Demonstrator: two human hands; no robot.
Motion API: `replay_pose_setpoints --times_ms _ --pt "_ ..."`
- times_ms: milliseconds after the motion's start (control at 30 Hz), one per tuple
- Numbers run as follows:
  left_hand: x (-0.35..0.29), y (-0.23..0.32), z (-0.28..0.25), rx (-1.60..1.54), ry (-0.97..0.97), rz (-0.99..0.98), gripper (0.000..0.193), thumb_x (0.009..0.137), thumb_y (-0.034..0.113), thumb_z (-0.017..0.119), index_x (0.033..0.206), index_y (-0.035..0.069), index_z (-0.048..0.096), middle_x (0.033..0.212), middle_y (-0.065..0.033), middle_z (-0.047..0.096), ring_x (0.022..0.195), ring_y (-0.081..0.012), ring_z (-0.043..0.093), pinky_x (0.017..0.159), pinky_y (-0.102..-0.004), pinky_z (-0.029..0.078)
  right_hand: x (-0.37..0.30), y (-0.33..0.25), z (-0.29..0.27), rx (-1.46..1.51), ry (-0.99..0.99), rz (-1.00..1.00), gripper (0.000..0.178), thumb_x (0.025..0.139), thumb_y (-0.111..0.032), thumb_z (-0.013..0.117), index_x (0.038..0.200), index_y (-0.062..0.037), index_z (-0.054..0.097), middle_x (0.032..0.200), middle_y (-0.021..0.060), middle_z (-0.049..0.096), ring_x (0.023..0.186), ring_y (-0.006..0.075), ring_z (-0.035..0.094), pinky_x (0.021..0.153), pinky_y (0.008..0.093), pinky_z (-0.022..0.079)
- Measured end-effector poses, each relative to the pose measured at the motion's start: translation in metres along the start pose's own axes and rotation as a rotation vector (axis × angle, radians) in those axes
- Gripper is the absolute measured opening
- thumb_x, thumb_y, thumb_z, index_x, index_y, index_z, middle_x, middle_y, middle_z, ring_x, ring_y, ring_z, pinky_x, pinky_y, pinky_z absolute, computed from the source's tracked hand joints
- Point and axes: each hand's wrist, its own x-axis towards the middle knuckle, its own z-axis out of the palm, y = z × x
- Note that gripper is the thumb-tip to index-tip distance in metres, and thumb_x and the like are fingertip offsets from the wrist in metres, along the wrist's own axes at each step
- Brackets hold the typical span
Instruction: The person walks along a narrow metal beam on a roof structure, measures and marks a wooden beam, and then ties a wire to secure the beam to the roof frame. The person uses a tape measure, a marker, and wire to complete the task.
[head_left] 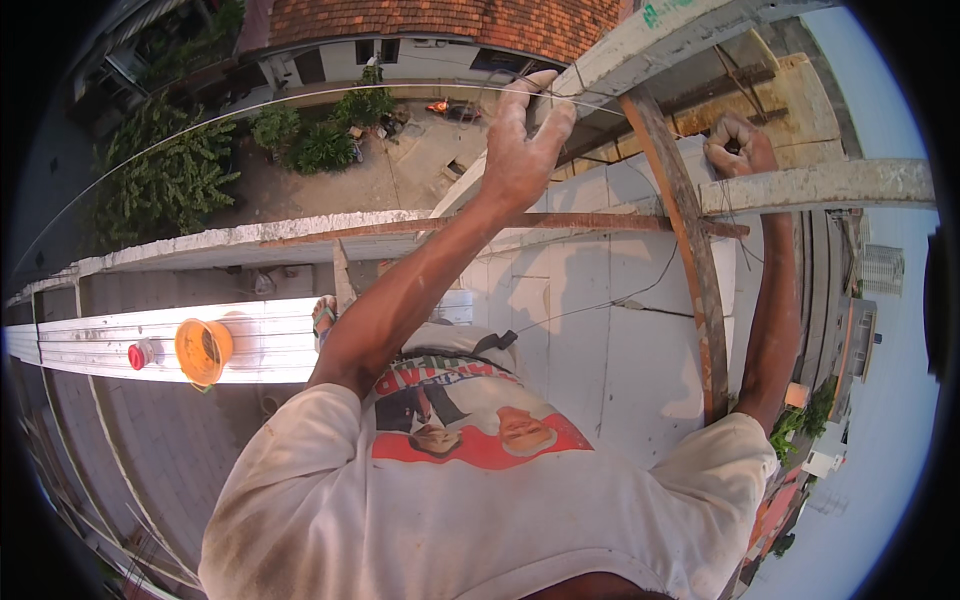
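My left hand (525, 145) is raised at the near side of a slanting concrete beam (640, 50). Its thumb and forefinger are spread apart beside the beam's edge. A thin pale string (330, 91) runs from the far left across these fingers, and some dark wire loops beside them. On the other side of a rough wooden plank (682, 240), my right hand (738, 147) is up by a stained wooden board (800, 110). Its fingers curl round to the thumb in a pinch; what they hold, if anything, is too small to make out.
A second concrete beam (830, 187) crosses by my right forearm. A thin wooden batten (590, 222) lies across the pale block wall (570, 340). On a white ribbed walkway (270, 335) at left stand an orange bucket (204, 352) and a red-and-white container (140, 353). Far below lies a yard (420, 160).
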Motion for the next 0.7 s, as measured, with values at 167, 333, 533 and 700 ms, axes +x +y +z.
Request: replay_pose_setpoints --times_ms 167,333,533,700 --pt "-0.002 0.008 0.009 -0.033 0.039 -0.038 0.045 0.097 0.027 0.069 0.129 -0.003 0.060 0.118 -0.0133 0.063 0.108 -0.0199 0.059 0.094 -0.0371 0.048 0.000 0.001 0.001 -0.037 0.008 -0.027 0.022 0.085 -0.010 0.066 0.073 -0.0041 0.048 0.076 0.0011 0.046 0.072 0.0113 0.044 0.068 0.0297 0.039" --pt "0.000 -0.003 0.013 0.097 0.079 0.062 0.039 0.103 0.025 0.062 0.132 -0.002 0.056 0.115 -0.0105 0.062 0.105 -0.0162 0.058 0.093 -0.0335 0.047 0.002 -0.004 0.000 -0.036 -0.018 0.071 0.022 0.081 -0.016 0.068 0.075 -0.0017 0.053 0.079 0.0036 0.050 0.077 0.0144 0.049 0.073 0.0315 0.042" --pt "-0.007 0.012 0.030 0.255 0.160 0.012 0.042 0.097 0.023 0.062 0.128 -0.004 0.051 0.120 -0.0192 0.055 0.118 -0.0345 0.049 0.106 -0.0508 0.031 0.000 -0.002 -0.001 -0.041 -0.016 0.046 0.020 0.081 -0.014 0.067 0.075 -0.0014 0.053 0.079 0.0036 0.051 0.077 0.0147 0.050 0.073 0.0308 0.042" --pt "-0.008 0.012 0.040 0.430 0.229 0.070 0.041 0.101 0.025 0.055 0.131 -0.004 0.048 0.120 -0.0220 0.054 0.119 -0.0333 0.043 0.109 -0.0499 0.030 0.001 0.000 0.000 -0.036 -0.021 0.025 0.020 0.083 -0.013 0.067 0.075 -0.0023 0.053 0.078 0.0030 0.050 0.076 0.0142 0.049 0.073 0.0311 0.042"
